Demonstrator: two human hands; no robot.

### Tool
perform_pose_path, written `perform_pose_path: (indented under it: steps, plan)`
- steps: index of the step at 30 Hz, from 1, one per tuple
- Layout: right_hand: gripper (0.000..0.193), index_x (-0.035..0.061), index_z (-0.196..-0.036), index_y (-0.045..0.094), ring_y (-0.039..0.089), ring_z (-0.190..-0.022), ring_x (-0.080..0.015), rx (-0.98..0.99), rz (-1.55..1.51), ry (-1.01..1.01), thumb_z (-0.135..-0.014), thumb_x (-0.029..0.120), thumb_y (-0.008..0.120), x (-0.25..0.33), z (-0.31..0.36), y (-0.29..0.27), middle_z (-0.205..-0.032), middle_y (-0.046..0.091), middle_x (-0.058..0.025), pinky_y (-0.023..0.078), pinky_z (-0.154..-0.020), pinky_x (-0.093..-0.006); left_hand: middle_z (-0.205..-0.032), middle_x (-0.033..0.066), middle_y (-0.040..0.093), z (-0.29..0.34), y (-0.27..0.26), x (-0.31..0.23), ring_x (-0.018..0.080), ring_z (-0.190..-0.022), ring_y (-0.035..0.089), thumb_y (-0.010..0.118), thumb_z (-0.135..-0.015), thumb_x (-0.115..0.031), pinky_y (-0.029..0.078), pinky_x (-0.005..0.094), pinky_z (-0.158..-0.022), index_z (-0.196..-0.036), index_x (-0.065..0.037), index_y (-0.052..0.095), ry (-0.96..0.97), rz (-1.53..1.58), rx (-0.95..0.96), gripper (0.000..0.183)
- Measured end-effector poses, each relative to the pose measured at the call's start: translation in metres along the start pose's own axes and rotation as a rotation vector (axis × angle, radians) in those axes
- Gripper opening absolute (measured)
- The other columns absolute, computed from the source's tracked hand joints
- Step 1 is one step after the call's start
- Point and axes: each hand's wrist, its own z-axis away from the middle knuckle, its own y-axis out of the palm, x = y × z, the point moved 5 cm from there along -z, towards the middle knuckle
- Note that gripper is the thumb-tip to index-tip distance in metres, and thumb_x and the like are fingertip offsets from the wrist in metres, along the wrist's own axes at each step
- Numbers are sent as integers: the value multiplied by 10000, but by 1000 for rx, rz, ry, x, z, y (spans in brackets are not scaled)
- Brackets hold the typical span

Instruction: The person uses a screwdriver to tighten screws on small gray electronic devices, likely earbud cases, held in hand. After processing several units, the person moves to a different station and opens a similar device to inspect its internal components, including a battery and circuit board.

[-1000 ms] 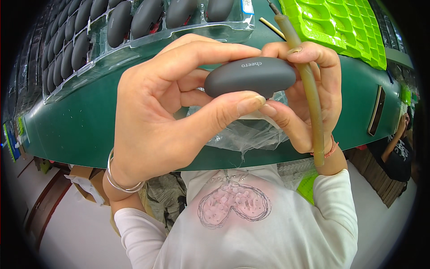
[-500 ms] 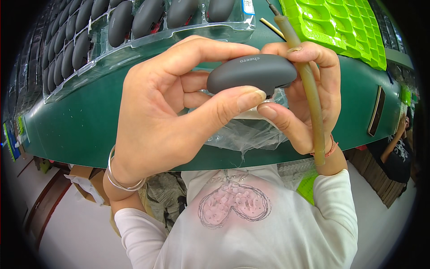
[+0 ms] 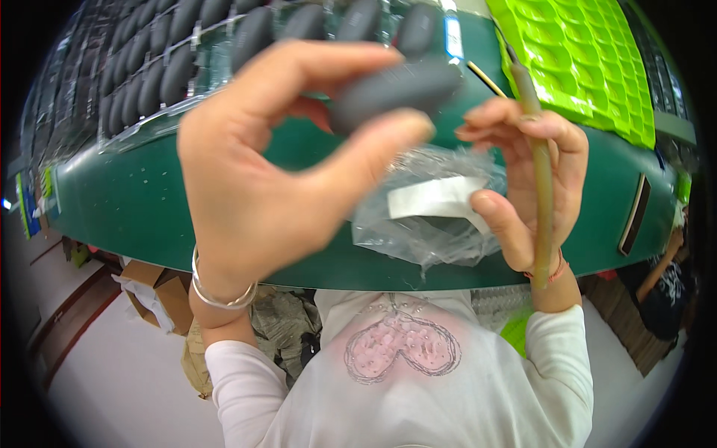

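Note:
My left hand (image 3: 261, 172) grips a smooth dark-grey oval case (image 3: 399, 89) between thumb and fingers, raised over the table's far side; both are blurred by motion. In my right hand (image 3: 556, 164), a slim tool (image 3: 542, 194) with a yellowish tube-like handle and thin dark tip stands nearly upright, held among the curled fingers. The thumb of that hand is apart from its fingertips and close to a white strip (image 3: 433, 197). Beneath the strip lies a crumpled clear plastic bag (image 3: 396, 237) on the green table.
Clear trays at the back left hold several similar dark cases (image 3: 360, 22). A bright green moulded tray (image 3: 590, 75) lies at the back right, with a thin stick (image 3: 487, 79) beside it. A dark flat bar (image 3: 633, 215) rests near the table's right edge. Another person (image 3: 663, 276) is at the far right.
My left hand has carried the dark case up and away from my right hand, which has let go of it. The plastic bag and white strip show more fully.

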Motion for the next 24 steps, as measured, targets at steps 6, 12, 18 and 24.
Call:
perform_pose_path:
  steps: [6,12,18,24]
  plan:
    - [533,31,-1191,354,556,-944,-222,-16,7,15,-760,1,665,4,-1,-2,-1094,539,-206,444,-804,-313,-804,61,668,-17,-77,34,88,-643,612,749,-736,-134,481,194,-600,-994,-3,667,-88,-543,-575,300]
    - [508,28,-1179,360,555,-929,-220,11,62,-4,-764,-2,651,2,-2,0,-1088,539,-212,443,-799,-315,-813,82,679,-8,-86,55,99,-631,612,744,-725,-141,486,217,-598,-992,-4,666,-44,-627,-599,309]
    - [488,32,-1173,364,547,-910,-221,17,56,32,-773,16,643,1,-3,-2,-1087,534,-221,437,-803,-325,-731,33,643,-5,-81,52,213,-787,544,770,-676,-211,450,329,-728,-825,-38,662,15,-1012,-567,252]
    - [466,42,-1153,374,543,-899,-231,22,60,65,-784,95,654,3,-2,1,-1065,532,-215,431,-794,-344,-803,62,631,-6,-89,49,253,-860,519,737,-715,-195,421,358,-787,-832,-37,678,-9,-1016,-519,205]
